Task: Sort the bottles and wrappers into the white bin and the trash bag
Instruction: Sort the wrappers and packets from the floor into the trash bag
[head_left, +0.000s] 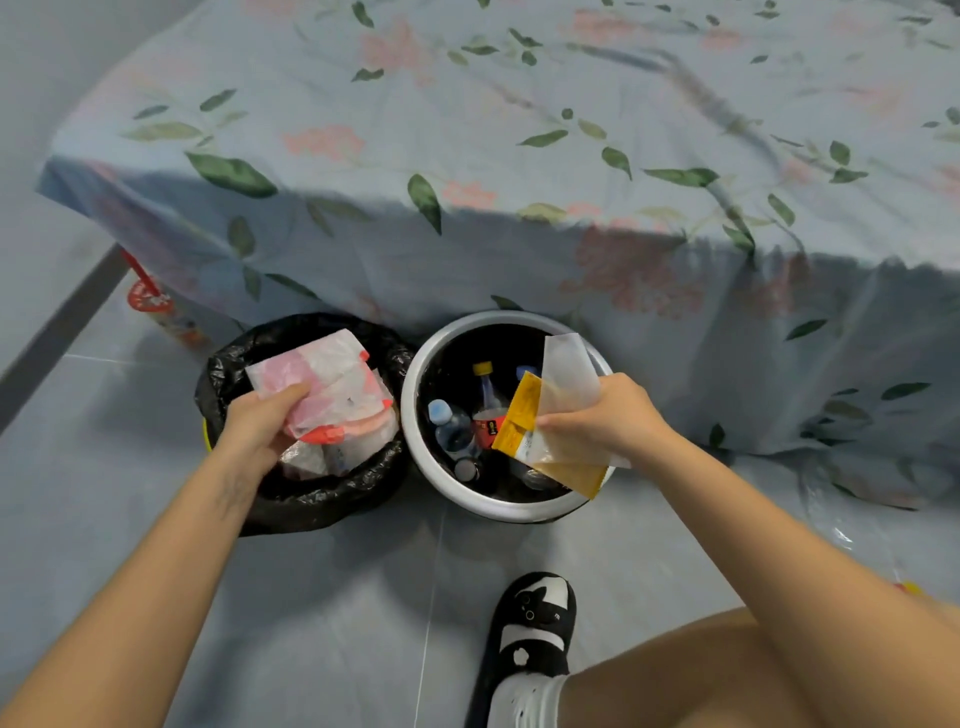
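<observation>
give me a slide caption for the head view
Left hand holds pink wrapper over trash bag; right hand holds yellow wrapper over white bin.

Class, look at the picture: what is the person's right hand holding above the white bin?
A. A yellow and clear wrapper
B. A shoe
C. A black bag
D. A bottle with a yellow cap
A: the right hand pinches a yellow and clear wrapper over the white bin; the bottles lie inside it.

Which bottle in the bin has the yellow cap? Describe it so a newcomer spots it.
Find the white bin right of the black trash bag, by the bed. Among its bottles, the yellow-cap bottle stands mid-bin, left of the yellow wrapper. It alone has a red label; the blue-cap bottle beside it is clear.
</observation>
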